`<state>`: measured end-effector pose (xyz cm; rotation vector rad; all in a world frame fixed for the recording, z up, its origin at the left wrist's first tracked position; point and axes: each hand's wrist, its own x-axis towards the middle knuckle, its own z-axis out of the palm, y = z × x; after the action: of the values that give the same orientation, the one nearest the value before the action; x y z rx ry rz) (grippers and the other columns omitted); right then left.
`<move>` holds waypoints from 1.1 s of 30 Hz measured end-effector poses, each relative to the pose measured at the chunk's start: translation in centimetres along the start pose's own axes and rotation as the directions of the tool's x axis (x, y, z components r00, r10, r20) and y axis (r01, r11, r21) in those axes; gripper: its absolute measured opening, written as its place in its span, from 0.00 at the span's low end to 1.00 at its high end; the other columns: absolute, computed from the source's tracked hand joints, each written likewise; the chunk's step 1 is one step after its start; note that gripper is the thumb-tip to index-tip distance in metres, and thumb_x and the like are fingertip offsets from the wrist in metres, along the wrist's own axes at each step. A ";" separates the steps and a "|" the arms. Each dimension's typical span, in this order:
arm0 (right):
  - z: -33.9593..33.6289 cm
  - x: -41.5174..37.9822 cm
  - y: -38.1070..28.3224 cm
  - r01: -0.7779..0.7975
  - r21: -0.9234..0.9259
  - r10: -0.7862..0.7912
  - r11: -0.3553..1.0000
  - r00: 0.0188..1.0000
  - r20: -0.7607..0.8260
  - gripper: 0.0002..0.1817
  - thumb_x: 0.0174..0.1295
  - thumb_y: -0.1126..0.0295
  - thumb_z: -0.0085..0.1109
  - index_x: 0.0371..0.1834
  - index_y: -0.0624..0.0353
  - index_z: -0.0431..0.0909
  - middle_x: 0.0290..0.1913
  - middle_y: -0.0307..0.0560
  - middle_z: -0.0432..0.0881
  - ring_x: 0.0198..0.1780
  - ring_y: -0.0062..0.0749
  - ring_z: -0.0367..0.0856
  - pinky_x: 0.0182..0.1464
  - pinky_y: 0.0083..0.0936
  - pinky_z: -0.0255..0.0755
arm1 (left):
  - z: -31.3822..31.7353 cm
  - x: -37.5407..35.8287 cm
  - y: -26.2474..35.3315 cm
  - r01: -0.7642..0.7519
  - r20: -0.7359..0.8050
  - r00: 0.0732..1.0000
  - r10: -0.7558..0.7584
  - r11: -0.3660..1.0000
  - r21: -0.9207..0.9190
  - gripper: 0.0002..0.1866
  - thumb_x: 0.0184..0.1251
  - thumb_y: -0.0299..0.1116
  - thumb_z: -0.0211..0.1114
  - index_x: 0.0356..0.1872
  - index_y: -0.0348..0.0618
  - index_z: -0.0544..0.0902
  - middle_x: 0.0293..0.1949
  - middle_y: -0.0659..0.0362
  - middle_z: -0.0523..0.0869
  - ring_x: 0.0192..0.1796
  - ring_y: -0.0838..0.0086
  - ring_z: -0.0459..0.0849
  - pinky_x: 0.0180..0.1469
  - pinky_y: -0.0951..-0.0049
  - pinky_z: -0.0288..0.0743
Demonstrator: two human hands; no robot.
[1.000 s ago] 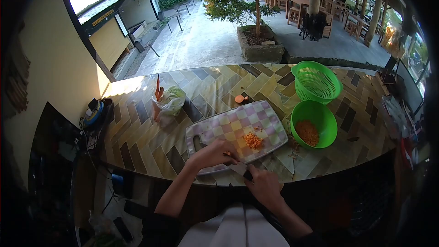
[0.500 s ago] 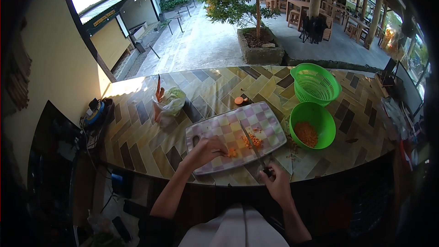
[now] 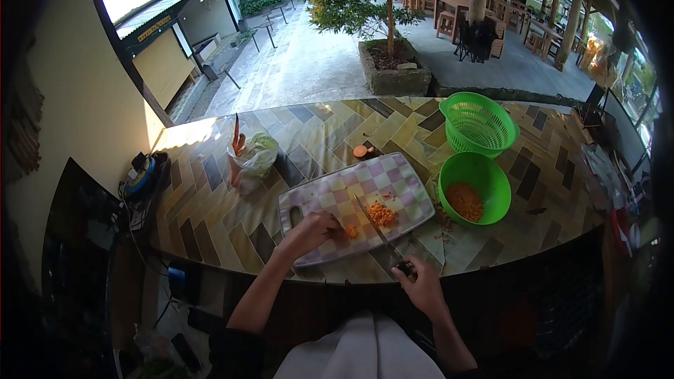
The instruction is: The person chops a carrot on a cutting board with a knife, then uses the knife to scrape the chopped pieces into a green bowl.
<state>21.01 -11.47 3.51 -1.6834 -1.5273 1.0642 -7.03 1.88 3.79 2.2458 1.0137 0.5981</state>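
A long knife point(image 3: 375, 227) is gripped by its dark handle in my right hand point(image 3: 421, 284), at the near edge of the checkered cutting board point(image 3: 330, 193). Its blade slants up and left over the board, left of a pile of diced carrot point(image 3: 381, 215). My left hand point(image 3: 312, 233) rests over the board's left part, fingers bent and pressed together at a small orange carrot piece point(image 3: 351, 230). The fingertips partly hide their contact with it. Beyond the board's far edge lies a cut carrot chunk point(image 3: 360, 151), with a darker end beside it.
Right of the board, a green bowl point(image 3: 498, 189) holds chopped carrot, with a green colander point(image 3: 484, 126) behind it. A plastic bag point(image 3: 256, 158) with carrots stands at the left. Peel scraps lie near the bowl. A cable and power strip point(image 3: 140, 172) occupy the table's left end.
The knife blade has moved left and nearer to me, from among the diced carrot to the pile's left side. My left hand has drawn back slightly left. The whole view has shifted a little.
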 end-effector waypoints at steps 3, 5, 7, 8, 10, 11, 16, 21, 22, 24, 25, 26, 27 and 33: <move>-0.2 0.0 0.1 -0.010 0.011 0.010 1.000 1.000 0.000 0.19 0.63 0.58 0.66 0.44 0.64 0.79 0.27 0.56 0.81 0.26 0.42 0.79 0.32 0.34 0.71 | 0.7 -0.6 1.1 0.106 -0.107 0.989 -0.105 0.994 0.004 0.13 0.50 0.19 0.67 0.39 0.37 0.89 0.37 0.50 0.89 0.42 0.59 0.87 0.48 0.65 0.80; 0.0 0.1 0.6 0.032 0.004 -0.032 0.999 0.999 -0.017 0.17 0.64 0.59 0.66 0.44 0.64 0.79 0.25 0.53 0.81 0.25 0.35 0.78 0.31 0.31 0.70 | 1.2 -1.3 2.3 0.269 -0.164 0.946 -0.279 0.960 -0.082 0.13 0.50 0.19 0.67 0.39 0.34 0.88 0.37 0.49 0.89 0.41 0.61 0.89 0.46 0.67 0.81; 0.2 0.4 1.5 0.094 -0.027 -0.095 0.995 0.995 -0.029 0.15 0.65 0.64 0.65 0.44 0.65 0.78 0.20 0.45 0.80 0.22 0.20 0.77 0.27 0.23 0.67 | 2.0 -1.9 2.1 0.299 -0.229 0.920 -0.317 0.948 -0.113 0.12 0.51 0.19 0.67 0.39 0.34 0.88 0.37 0.48 0.89 0.40 0.63 0.90 0.45 0.69 0.81; 0.2 0.4 1.5 0.096 -0.029 -0.097 0.995 0.995 -0.028 0.15 0.66 0.63 0.65 0.44 0.65 0.78 0.20 0.45 0.80 0.22 0.20 0.77 0.27 0.23 0.67 | 2.2 -2.1 1.9 0.313 -0.260 0.905 -0.336 0.941 -0.129 0.12 0.51 0.20 0.68 0.39 0.33 0.88 0.36 0.47 0.89 0.39 0.64 0.90 0.45 0.70 0.81; 0.1 0.5 1.6 0.099 -0.033 -0.100 0.994 0.995 -0.023 0.15 0.66 0.63 0.65 0.45 0.65 0.78 0.20 0.45 0.80 0.22 0.20 0.77 0.27 0.23 0.67 | 2.1 -2.2 1.7 0.329 -0.269 0.896 -0.353 0.935 -0.131 0.10 0.52 0.20 0.68 0.38 0.33 0.88 0.35 0.48 0.89 0.39 0.65 0.91 0.45 0.71 0.81; 0.1 0.6 1.6 0.111 -0.024 -0.111 0.994 0.993 -0.026 0.15 0.66 0.63 0.65 0.45 0.65 0.78 0.20 0.45 0.80 0.22 0.20 0.78 0.27 0.23 0.67 | 2.1 -2.3 1.6 0.337 -0.274 0.892 -0.361 0.932 -0.132 0.10 0.52 0.21 0.69 0.37 0.32 0.88 0.34 0.48 0.90 0.39 0.65 0.91 0.45 0.71 0.81; -0.2 0.8 1.2 0.112 -0.030 -0.112 0.993 0.994 0.006 0.15 0.66 0.63 0.65 0.44 0.65 0.78 0.21 0.45 0.80 0.22 0.20 0.78 0.27 0.22 0.68 | 2.0 -2.5 1.4 0.368 -0.322 0.853 -0.411 0.910 -0.188 0.08 0.53 0.22 0.69 0.36 0.33 0.88 0.33 0.50 0.90 0.39 0.65 0.91 0.44 0.72 0.81; 0.2 0.7 1.1 0.147 0.017 -0.148 0.989 0.980 0.132 0.14 0.67 0.63 0.64 0.42 0.66 0.78 0.20 0.45 0.79 0.22 0.21 0.78 0.28 0.24 0.68 | 1.1 -2.5 2.7 0.348 -0.289 0.885 -0.364 0.931 -0.108 0.08 0.54 0.22 0.69 0.37 0.33 0.87 0.34 0.50 0.90 0.40 0.62 0.91 0.44 0.70 0.82; 0.2 0.6 0.7 0.134 0.019 -0.135 0.991 0.975 0.178 0.14 0.67 0.63 0.63 0.42 0.66 0.77 0.20 0.45 0.79 0.22 0.21 0.78 0.28 0.24 0.68 | 1.0 -2.5 2.8 0.341 -0.282 0.890 -0.358 0.934 -0.108 0.08 0.55 0.22 0.69 0.37 0.33 0.87 0.34 0.50 0.90 0.40 0.62 0.91 0.44 0.69 0.82; 0.4 0.3 -0.4 0.135 0.014 -0.135 0.991 0.968 0.213 0.14 0.68 0.63 0.62 0.42 0.66 0.77 0.20 0.45 0.79 0.22 0.22 0.78 0.28 0.25 0.69 | 0.9 -2.6 2.8 0.326 -0.285 0.896 -0.341 0.940 -0.099 0.09 0.55 0.21 0.68 0.38 0.33 0.87 0.35 0.50 0.90 0.40 0.60 0.90 0.44 0.68 0.82; 0.6 0.2 -0.7 0.135 0.012 -0.134 0.991 0.964 0.230 0.14 0.69 0.63 0.61 0.42 0.66 0.77 0.20 0.45 0.79 0.22 0.22 0.78 0.28 0.25 0.69 | 1.1 -2.6 2.6 0.316 -0.296 0.897 -0.328 0.944 -0.090 0.09 0.55 0.21 0.68 0.38 0.32 0.87 0.35 0.50 0.90 0.40 0.60 0.90 0.44 0.68 0.82; 0.8 0.2 -0.8 0.141 0.011 -0.139 0.990 0.960 0.241 0.15 0.69 0.62 0.61 0.42 0.66 0.77 0.20 0.45 0.79 0.22 0.23 0.78 0.28 0.26 0.69 | 1.2 -2.7 2.3 0.306 -0.306 0.898 -0.316 0.949 -0.082 0.09 0.55 0.21 0.68 0.39 0.32 0.87 0.36 0.50 0.90 0.40 0.59 0.90 0.44 0.68 0.82; 0.9 0.2 -0.9 0.147 0.011 -0.145 0.989 0.957 0.253 0.15 0.69 0.62 0.60 0.42 0.66 0.77 0.20 0.45 0.78 0.22 0.23 0.78 0.28 0.26 0.69 | 1.6 -2.9 1.7 0.293 -0.317 0.899 -0.301 0.953 -0.074 0.10 0.55 0.20 0.68 0.40 0.32 0.87 0.36 0.49 0.90 0.40 0.59 0.90 0.44 0.68 0.82; 2.0 0.4 -0.2 0.159 0.004 -0.154 0.987 0.951 0.268 0.14 0.70 0.62 0.58 0.41 0.66 0.77 0.20 0.46 0.79 0.23 0.25 0.79 0.29 0.28 0.70 | 2.0 -3.5 2.0 0.254 -0.321 0.909 -0.265 0.964 -0.078 0.11 0.56 0.20 0.69 0.41 0.34 0.87 0.39 0.48 0.89 0.40 0.59 0.90 0.43 0.68 0.81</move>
<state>19.15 -11.20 2.66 -1.4451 -1.8122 1.2338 -6.97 -2.57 3.19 1.9718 1.4293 0.8822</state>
